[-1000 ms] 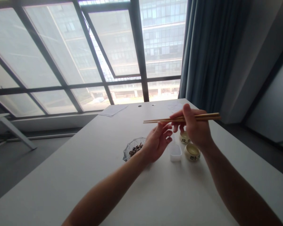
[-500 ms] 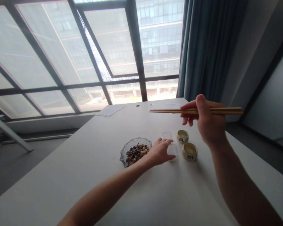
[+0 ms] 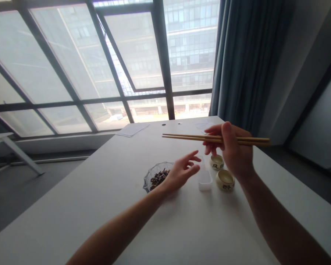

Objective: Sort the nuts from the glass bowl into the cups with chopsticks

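Note:
A pair of wooden chopsticks [image 3: 182, 137] lies level in my right hand [image 3: 234, 151], above the table, tips pointing left. My left hand [image 3: 182, 171] hovers with its fingers apart and holds nothing. It covers part of a scalloped glass bowl [image 3: 146, 180] containing a mix of dark and brown seeds or beans [image 3: 158, 178]. Just right of the left hand stands a clear plastic box [image 3: 205, 180], with another clear container partly hidden behind it. Two cream ceramic cups with dark characters, a nearer cup [image 3: 225, 181] and a farther cup [image 3: 216, 162], stand beside the boxes.
The white table [image 3: 154, 232] reaches toward a large window with one tilted pane [image 3: 135, 51]. Papers [image 3: 132, 129] lie at its far left corner. A blue curtain [image 3: 242, 66] hangs at the right, and another white table [image 3: 19, 151] stands at far left.
My left hand has drawn back leftward and up from the clear box, which now shows uncovered. My right hand has moved left and slightly lower with the chopsticks.

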Demonstrator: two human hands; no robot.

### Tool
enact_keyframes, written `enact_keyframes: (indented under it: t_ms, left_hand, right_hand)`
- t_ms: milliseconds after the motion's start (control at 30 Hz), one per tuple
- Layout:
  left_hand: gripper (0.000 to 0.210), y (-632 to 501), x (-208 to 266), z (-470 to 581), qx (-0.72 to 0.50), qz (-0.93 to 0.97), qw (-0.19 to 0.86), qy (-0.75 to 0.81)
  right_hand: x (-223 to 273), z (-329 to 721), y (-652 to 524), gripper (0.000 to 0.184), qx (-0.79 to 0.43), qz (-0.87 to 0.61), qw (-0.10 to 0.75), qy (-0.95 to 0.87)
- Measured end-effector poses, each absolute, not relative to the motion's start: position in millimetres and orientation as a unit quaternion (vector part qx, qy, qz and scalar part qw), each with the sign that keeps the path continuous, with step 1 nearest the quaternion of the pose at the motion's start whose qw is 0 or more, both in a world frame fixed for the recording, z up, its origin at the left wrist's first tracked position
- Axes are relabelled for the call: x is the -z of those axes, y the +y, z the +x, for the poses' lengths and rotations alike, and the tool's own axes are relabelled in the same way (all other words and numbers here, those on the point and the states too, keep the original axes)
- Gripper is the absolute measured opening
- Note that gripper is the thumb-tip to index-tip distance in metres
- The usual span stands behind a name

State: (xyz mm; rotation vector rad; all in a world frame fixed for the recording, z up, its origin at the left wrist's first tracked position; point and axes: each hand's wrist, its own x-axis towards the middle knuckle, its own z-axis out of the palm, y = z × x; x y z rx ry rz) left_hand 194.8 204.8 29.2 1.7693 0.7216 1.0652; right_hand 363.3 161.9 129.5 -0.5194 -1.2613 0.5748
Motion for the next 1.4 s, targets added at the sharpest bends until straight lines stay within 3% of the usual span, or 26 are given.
enact_keyframes:
  t_ms: [133, 267, 367, 700, 833, 1400]
  left_hand:
    - [0.085, 174.5, -45.8, 166.6, -0.55, 0.615, 0.513, 0.235]
    - [0.054, 149.2, -42.0, 133.1, -0.626, 0.429, 0.611, 0.228]
    - [0.046, 140.3, -33.8, 112.8, -0.621, 0.406, 0.616, 0.266]
    - [0.048, 144.6, -12.2, 108.8, -0.605, 0.416, 0.602, 0.315]
    - [0.047, 143.2, -4.6, 109.7, -0.595, 0.422, 0.599, 0.33]
    - [0.055, 137.6, -5.7, 115.5, -0.583, 0.419, 0.586, 0.374]
  right_hand:
    - [-90.8, 312.6, 162.9, 0.041, -0.338, -0.178, 0.754, -0.535]
    - [-48.6, 272.7, 154.6, 0.038, -0.427, -0.139, 0.707, -0.546]
    - [-27.4, 262.2, 146.9, 0.03, -0.486, -0.15, 0.671, -0.539]
    - [11.3, 264.4, 139.2, 0.023, -0.509, -0.276, 0.641, -0.503]
    - [23.8, 263.4, 132.4, 0.033, -0.552, -0.333, 0.628, -0.436]
    - [18.5, 268.5, 126.4, 0.028, -0.52, -0.34, 0.621, -0.478]
